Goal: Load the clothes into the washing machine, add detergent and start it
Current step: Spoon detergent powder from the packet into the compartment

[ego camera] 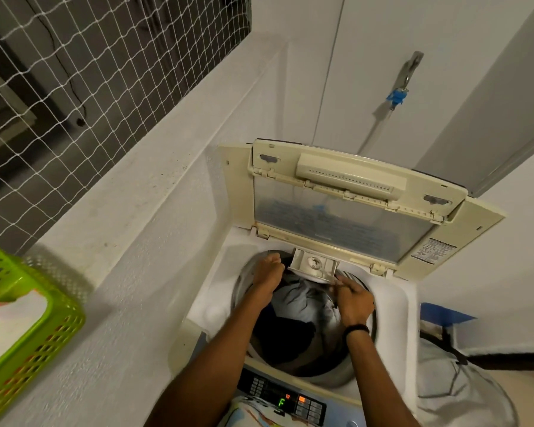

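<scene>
The top-loading washing machine (392,306) stands with its lid (346,208) folded up at the back. Grey and dark clothes (299,306) fill the drum. A small cream detergent drawer (313,265) is pulled out over the drum's back rim. My left hand (267,272) is curled at the drawer's left edge. My right hand (353,298) has its fingertips pinched on the drawer's right front corner. The control panel (287,399) in front shows a lit green display and an orange light.
A green plastic basket (53,331) holding white cloth sits on the wall ledge at the left, with netting above it. A tap with a blue connector (398,95) and its hose hang on the wall behind. A grey bundle (450,386) lies right of the machine.
</scene>
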A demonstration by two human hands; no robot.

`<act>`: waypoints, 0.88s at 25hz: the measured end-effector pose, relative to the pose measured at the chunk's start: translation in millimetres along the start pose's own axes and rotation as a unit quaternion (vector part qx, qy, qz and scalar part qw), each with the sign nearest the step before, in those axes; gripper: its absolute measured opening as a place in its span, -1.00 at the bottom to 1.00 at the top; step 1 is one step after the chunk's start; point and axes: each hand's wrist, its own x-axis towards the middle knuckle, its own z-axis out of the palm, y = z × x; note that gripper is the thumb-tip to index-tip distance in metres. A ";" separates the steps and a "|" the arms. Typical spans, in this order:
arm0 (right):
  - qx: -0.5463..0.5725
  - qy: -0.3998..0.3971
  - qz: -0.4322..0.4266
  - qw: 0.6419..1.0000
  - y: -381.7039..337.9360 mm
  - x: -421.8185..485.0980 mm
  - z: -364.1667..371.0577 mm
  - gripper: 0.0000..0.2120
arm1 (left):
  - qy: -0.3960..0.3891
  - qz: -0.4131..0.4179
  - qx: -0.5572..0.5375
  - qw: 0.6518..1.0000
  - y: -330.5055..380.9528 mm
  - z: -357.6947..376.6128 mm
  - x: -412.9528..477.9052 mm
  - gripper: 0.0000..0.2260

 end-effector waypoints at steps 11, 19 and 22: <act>0.348 -0.226 0.191 0.889 -82.3 -57.2 36.1 -0.71 | 0.138 0.161 -0.155 0.965 36.9 -104.9 -70.4 -0.73; 0.304 -0.395 0.146 0.854 -168.2 -144.8 75.8 -0.80 | 0.243 0.317 -0.283 0.872 54.3 -207.8 -193.1 -0.76; 0.275 -0.465 0.121 0.833 -206.0 -183.8 86.5 -0.80 | 0.327 0.357 -0.285 0.827 50.3 -251.7 -245.3 -0.77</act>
